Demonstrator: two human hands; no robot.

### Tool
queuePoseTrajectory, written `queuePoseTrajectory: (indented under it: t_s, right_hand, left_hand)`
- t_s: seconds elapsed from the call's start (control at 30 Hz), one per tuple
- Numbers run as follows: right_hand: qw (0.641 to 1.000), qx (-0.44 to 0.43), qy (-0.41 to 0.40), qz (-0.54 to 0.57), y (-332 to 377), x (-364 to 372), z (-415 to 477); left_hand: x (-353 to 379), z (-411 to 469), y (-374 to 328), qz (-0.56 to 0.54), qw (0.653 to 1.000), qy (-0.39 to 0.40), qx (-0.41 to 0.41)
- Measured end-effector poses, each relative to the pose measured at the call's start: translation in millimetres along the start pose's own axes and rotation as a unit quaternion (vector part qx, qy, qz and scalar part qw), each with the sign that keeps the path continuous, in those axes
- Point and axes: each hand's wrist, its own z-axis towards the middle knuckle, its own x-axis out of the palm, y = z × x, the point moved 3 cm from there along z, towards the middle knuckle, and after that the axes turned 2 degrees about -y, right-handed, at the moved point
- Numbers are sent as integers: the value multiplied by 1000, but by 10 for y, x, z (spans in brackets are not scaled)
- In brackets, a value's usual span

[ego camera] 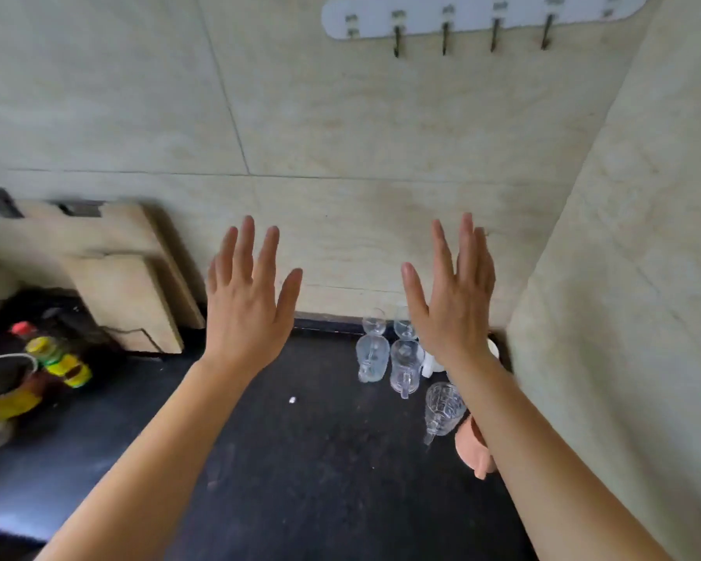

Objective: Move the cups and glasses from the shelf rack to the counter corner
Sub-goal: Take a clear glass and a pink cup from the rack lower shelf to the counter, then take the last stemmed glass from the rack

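Both forearms reach in from the bottom edge, and the left hand (247, 301) and right hand (452, 295) are raised side by side, palms toward the tiled wall (340, 127), fingers spread wide, holding nothing

Below them the glassware is gathered in the counter corner: two stemmed glasses (375, 321) at the back by the wall, two clear handled mugs (372, 356) just in front, a patterned glass mug (442, 406) nearer the camera, and a peach cup (472, 443) and something white (430, 364) partly hidden behind the right forearm. All stand on the dark counter (300, 439). The right hand hangs above this cluster, apart from it; the left is well to its side over bare counter

With both hands free and no shelf rack in view, this looks like a pause between trips, or the close of the job. If more pieces remain, set each one down at the open front of the group, handle turned away from its neighbours, so nothing knocks the thin stemmed ones at the back

Farther left, wooden cutting boards (126, 285) lean on the wall, with bottles (49, 358) beside them, and a hook strip (482, 16) hangs high up
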Motion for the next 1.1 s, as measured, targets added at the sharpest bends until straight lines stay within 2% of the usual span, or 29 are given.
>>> queuePoseTrajectory:
  t_s: [0.2,0.4,0.57,0.77,0.9,1.1]
  right_hand:
    - [973,-199,-39,111,1831,-31,280]
    - [918,-312,-50,238,3746,-253,-346]
    - [870,-364,-43,328,5596,-449,-1418]
    - [778,-454,39,433,7755,-793,-3234]
    - [712,-503,77,484,8803,-1058,-4225]
    - [627,-544,120,544,10081,-1280,-5412]
  left_hand:
    - [-1740,-396,969,178,971,-144,-67]
    - [-3385,-1403,1793,274,932,-186,-150]
    - [-4806,-2887,2507,357,891,-190,-206]
    - [-6271,-4981,3162,433,823,-130,-344]
    - [-7003,-6097,3392,460,769,-108,-430]
    - [-7700,-7293,3658,486,687,-129,-524]
